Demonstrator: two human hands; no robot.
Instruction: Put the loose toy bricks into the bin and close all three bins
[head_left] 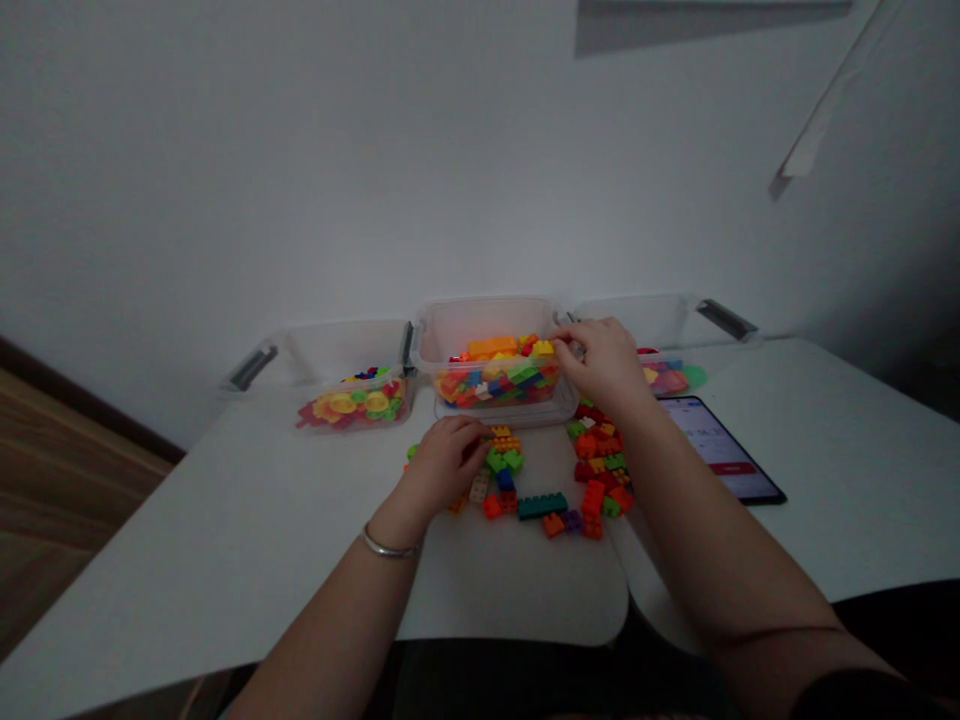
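My right hand (602, 367) rests at the right rim of a clear plastic box (487, 325) heaped with colourful toy bricks; its fingers hide whatever they touch. My left hand (445, 465) curves down over a loose spread of bricks on the white table (510, 590), fingertips close to green and yellow bricks (502, 455). Whether either hand grips a brick is hidden. A long teal brick (541, 505) lies just below, and a denser heap of red, orange and green bricks (600, 465) sits under my right forearm. A metal bangle (390, 545) circles my left wrist.
Two more clear boxes flank the middle one: the left box (345, 360) holds flat yellow, red and green pieces, and the right box (637, 320) holds similar pieces. A lit tablet (720, 450) lies on the table at the right. A white wall stands behind.
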